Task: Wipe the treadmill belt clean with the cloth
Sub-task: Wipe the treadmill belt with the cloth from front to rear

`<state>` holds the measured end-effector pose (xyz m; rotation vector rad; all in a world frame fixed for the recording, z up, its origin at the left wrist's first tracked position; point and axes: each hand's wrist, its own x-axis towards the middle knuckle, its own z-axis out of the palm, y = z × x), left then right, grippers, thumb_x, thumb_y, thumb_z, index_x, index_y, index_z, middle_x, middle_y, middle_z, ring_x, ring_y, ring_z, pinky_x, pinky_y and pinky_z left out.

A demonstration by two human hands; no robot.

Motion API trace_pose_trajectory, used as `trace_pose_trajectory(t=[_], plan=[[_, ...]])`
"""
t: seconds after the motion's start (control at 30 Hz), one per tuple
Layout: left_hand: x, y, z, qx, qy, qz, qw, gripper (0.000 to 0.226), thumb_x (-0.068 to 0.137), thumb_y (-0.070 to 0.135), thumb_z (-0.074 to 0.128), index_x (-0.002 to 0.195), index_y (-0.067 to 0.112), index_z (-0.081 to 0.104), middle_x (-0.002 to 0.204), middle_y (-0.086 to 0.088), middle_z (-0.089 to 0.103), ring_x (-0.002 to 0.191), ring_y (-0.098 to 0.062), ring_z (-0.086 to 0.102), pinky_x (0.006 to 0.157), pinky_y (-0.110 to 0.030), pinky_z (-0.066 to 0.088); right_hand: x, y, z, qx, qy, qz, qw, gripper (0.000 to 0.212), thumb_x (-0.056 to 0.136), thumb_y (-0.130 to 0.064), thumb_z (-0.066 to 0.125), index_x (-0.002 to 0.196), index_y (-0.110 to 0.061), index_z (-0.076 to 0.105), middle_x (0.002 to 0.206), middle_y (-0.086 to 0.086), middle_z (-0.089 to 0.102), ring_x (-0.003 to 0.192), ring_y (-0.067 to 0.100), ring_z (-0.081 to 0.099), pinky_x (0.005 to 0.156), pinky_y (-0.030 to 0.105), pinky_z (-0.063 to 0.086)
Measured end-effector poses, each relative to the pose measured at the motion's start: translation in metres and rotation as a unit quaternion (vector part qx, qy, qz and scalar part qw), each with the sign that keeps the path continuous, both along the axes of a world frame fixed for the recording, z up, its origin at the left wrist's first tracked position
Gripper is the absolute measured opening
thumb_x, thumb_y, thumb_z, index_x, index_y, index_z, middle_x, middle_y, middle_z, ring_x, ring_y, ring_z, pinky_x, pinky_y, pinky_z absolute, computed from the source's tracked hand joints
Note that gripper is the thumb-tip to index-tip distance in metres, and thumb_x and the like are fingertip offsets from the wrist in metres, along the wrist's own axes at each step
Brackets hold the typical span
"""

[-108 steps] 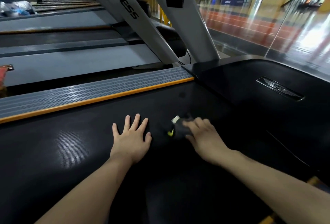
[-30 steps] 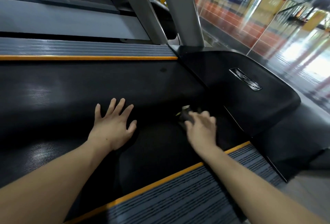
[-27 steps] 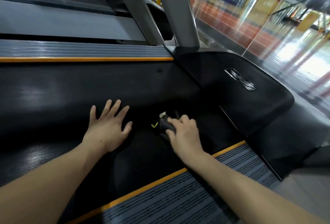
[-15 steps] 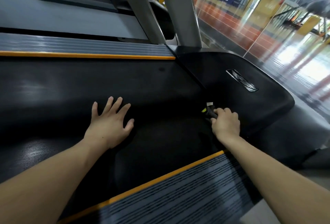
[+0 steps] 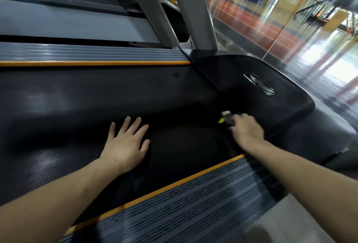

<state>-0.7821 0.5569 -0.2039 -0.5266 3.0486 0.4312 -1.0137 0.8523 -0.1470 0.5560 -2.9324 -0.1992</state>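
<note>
Since a moment ago, the right hand [image 5: 247, 131] is staying at the belt's [image 5: 96, 97] front edge beside the motor cover [image 5: 251, 88], fingers clenched on the dark cloth [image 5: 227, 120]. Left hand [image 5: 126, 146] is resting flat, fingers released. Soft and light, the cloth probably bunches easily.

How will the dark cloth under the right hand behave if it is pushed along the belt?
The cloth looks bunched under the right hand, so it is probably soft and floppy. It seems small, likely light. On the textured belt it may drag and fold rather than slide freely.
</note>
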Motion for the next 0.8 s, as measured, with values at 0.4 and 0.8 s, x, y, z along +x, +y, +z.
trace_pose_trajectory(t=[0.4, 0.8], plan=[[0.02, 0.017, -0.008, -0.039, -0.011, 0.002, 0.999, 0.063, 0.103, 0.053, 0.007, 0.161, 0.032, -0.005, 0.169, 0.005, -0.015, 0.152, -0.023, -0.023, 0.124, -0.053, -0.009, 0.103, -0.039, -0.012, -0.087, -0.023, -0.016, 0.996, 0.04, 0.091, -0.049, 0.06, 0.121, -0.024, 0.061, 0.108, 0.009, 0.063, 0.093, 0.035, 0.065, 0.073, 0.039, 0.052], [0.019, 0.018, -0.015, -0.045, 0.015, 0.017, 0.999, 0.063, 0.101, 0.054, 0.01, 0.161, 0.034, 0.005, 0.17, 0.008, -0.007, 0.154, -0.019, -0.018, 0.124, -0.053, -0.007, 0.01, 0.025, -0.004, -0.02, 0.009, -0.106, 0.994, 0.034, 0.095, -0.044, 0.053, 0.118, -0.02, 0.058, 0.11, 0.011, 0.057, 0.095, 0.036, 0.06, 0.071, 0.04, 0.043]])
